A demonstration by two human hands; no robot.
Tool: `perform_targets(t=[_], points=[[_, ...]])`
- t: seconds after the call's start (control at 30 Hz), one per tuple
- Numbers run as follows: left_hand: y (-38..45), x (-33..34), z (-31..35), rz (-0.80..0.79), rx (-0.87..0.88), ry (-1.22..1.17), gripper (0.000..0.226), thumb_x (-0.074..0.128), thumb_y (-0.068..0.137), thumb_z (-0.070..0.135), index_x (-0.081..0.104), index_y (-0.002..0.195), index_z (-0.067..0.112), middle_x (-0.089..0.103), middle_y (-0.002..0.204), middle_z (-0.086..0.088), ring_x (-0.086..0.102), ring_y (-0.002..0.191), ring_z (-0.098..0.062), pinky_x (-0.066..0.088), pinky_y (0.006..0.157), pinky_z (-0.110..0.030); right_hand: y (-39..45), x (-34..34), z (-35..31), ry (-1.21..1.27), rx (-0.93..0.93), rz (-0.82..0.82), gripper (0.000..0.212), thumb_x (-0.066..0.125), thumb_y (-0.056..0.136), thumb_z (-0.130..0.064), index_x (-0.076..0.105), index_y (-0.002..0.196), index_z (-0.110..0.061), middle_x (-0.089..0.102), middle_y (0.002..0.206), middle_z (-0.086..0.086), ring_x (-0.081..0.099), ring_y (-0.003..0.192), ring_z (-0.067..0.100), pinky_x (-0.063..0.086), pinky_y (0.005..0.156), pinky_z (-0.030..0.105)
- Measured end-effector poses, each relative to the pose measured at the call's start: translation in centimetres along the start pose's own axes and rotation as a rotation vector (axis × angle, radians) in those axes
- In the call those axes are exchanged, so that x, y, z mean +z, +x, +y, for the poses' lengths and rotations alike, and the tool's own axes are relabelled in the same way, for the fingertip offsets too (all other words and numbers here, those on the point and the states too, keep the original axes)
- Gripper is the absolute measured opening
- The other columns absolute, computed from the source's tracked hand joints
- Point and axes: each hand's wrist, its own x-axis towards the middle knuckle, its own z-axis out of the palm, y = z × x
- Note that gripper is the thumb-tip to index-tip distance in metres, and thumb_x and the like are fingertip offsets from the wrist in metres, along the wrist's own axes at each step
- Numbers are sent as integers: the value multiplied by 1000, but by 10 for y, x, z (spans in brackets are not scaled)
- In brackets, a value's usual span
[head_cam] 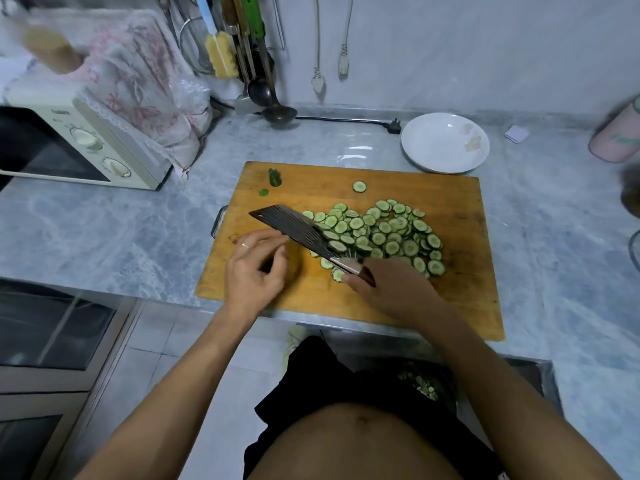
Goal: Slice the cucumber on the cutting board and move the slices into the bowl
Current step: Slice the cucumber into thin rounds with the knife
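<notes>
We are working at a marbled counter (104,230), and on it is lying the wooden cutting board (460,289), the biggest thing in play. Beyond its far right corner the white bowl (426,157) is sitting, holding no cucumber yet. The cucumber slices (384,233) are lying heaped across the middle and right of the board, one stray round (359,186) apart toward the far edge, and the stem end (275,177) is sitting at the far left.

Our right hand (391,292) is gripping the cleaver (294,228) by its handle, fingers wrapped around it, the blade tilted with several slices resting on its flat. Our left hand (254,271) is hovering beside the blade's left face, fingers loosely curled and holding nothing, one fingertip lying just at the steel.

Slicing is looking finished; we are judging the gathering to be under way. The risks: slices sliding off the tilted blade on the way across to the bowl, rounds being pushed over the board's near edge, and our left fingertips straying under the edge while sweeping.
</notes>
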Motion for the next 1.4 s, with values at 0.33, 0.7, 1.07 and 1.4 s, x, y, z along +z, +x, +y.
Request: perform_targets(t=[0.33,0.7,1.07,1.4], points=[[51,38,22,-633,-100,101,32,74,75,57,69,88,28,60,99,9,55,97,-13,47,82,-30,-8,-14,3,-310,-37,15,54,37,97,-64,57,103,-14,59,87,3,57,77,22,45,69,35],[77,61,22,-556,-237,128,18,66,89,15,74,102,23,67,116,-1,62,105,-20,51,92,-35,-12,-9,10,-272,-95,11,46,41,96,-64,47,86,-19,51,79,0,59,78,24,35,62,32],[69,71,46,-921,111,41,54,44,77,-14,68,119,10,62,124,-7,54,119,-23,44,101,-34,-16,-14,12,-320,-152,22,45,40,96,-63,44,87,-20,63,89,4,62,79,25,39,62,32],[59,43,31,-641,-83,-25,54,43,76,-15,73,111,13,65,116,-2,57,112,-17,41,102,-23,-23,-13,24,-284,-111,65,46,43,94,-65,51,89,-20,46,71,-6,47,66,16,38,61,29]])
